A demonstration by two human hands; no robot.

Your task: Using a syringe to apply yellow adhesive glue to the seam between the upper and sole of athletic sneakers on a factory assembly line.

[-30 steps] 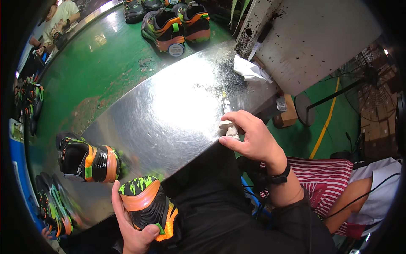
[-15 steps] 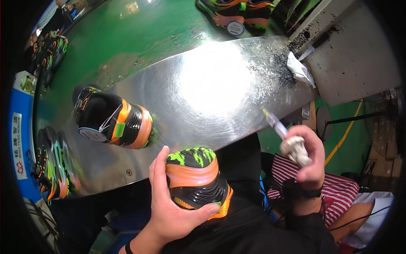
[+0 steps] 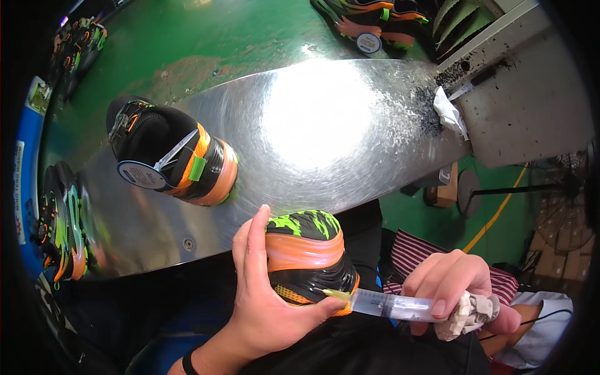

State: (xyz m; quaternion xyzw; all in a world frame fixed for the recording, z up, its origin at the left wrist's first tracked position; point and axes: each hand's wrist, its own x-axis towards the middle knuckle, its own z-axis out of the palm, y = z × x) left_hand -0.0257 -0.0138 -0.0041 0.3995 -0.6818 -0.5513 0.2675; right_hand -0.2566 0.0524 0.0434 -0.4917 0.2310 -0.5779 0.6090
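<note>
My left hand point(image 3: 267, 309) grips a sneaker point(image 3: 305, 250) just off the near edge of the metal table. Its heel end has a black and green sole, a coral-orange band and a black upper; the rest is hidden. In my right hand point(image 3: 451, 281) is a clear syringe point(image 3: 392, 306), its back end wrapped in a pale crumpled material. The yellowish tip lies against the sneaker's black upper, close to my left thumb; whether it touches cannot be told. A similar sneaker point(image 3: 215, 178) with a round tag stands on the table.
The shiny metal table point(image 3: 250, 187) reflects a bright glare. More sneakers point(image 3: 62, 219) stand at its left end, and a tagged pair point(image 3: 375, 25) is at the back. White paper point(image 3: 449, 112) lies by a grey panel point(image 3: 531, 94). Striped cloth point(image 3: 415, 250) is behind my right hand.
My right hand has lowered the syringe from above the table edge, bringing its tip to the sneaker. My left hand and the sneaker appear slightly further right as the view shifts.
</note>
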